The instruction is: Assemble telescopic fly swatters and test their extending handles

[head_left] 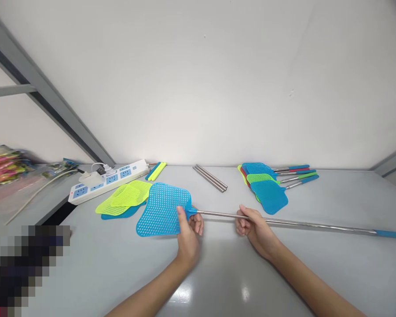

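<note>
The blue fly swatter (pixel 166 209) is held crosswise above the bench (pixel 99 264): the fingers of the left hand (pixel 188 240) grasp its neck, thumb on the mesh, and those of the right hand (pixel 259 231) encircle the metal rod (pixel 303 224), a two-point hold that probably keeps it level. Stacked swatters (pixel 267 191) lie behind, presumably clear of the rod. The held unit shows a flared, perforated head, shiny shaft and blue grip (pixel 392 234).

I take this for a small assembly workshop: from afar I see a grey bench (pixel 356 198) against a pale wall (pixel 198 88), a power strip (pixel 112 179) at eleven o'clock, loose metal tubes (pixel 211 179) at twelve, stacked swatters (pixel 265 196) at one and filled plastic bags (pixel 5 165) at ten.
</note>
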`<state>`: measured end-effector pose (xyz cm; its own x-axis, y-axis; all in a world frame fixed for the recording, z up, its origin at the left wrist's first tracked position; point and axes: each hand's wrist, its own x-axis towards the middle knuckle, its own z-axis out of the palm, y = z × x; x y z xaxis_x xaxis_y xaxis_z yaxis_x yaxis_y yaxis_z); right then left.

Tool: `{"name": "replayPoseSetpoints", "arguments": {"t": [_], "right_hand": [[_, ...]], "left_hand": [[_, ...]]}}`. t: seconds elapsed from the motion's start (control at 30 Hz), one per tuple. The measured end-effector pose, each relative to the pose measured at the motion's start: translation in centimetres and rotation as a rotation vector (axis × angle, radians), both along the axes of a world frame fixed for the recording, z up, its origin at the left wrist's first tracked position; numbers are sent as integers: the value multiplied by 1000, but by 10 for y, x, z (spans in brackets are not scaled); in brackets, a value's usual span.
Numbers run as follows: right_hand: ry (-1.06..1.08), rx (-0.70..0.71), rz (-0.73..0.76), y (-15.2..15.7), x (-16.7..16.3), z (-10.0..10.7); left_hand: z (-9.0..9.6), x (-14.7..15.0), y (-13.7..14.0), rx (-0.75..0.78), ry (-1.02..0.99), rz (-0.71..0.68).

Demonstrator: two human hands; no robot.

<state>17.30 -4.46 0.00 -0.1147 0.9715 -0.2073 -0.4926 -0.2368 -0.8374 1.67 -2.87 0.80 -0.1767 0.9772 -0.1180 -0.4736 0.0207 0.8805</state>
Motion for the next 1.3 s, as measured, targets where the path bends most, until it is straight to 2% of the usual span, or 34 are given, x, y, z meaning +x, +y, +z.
{"name": "replayPoseSetpoints", "arguments": {"t": [0.1,0.23,0.33,0.43,0.6,0.93,1.3], "right_hand": [[40,4,-48,2,0,-1],[68,-10,-75,3,-1,0],[50,-12,-18,3,2,1],[60,-17,94,3,6,1],[72,9,184,3,11,-1],[106,-53,232,7,14,-7],[91,-31,233,6,13,-5]], "left_hand": [[0,-3,6,26,-8,58],[3,-5,14,46,76,100],[6,-6,17,62,174,45],[6,-7,19,69,261,-72],[-2,-8,19,78,280,-236],[-10,-5,17,115,282,-287],[-8,2,7,139,302,-293]]}}
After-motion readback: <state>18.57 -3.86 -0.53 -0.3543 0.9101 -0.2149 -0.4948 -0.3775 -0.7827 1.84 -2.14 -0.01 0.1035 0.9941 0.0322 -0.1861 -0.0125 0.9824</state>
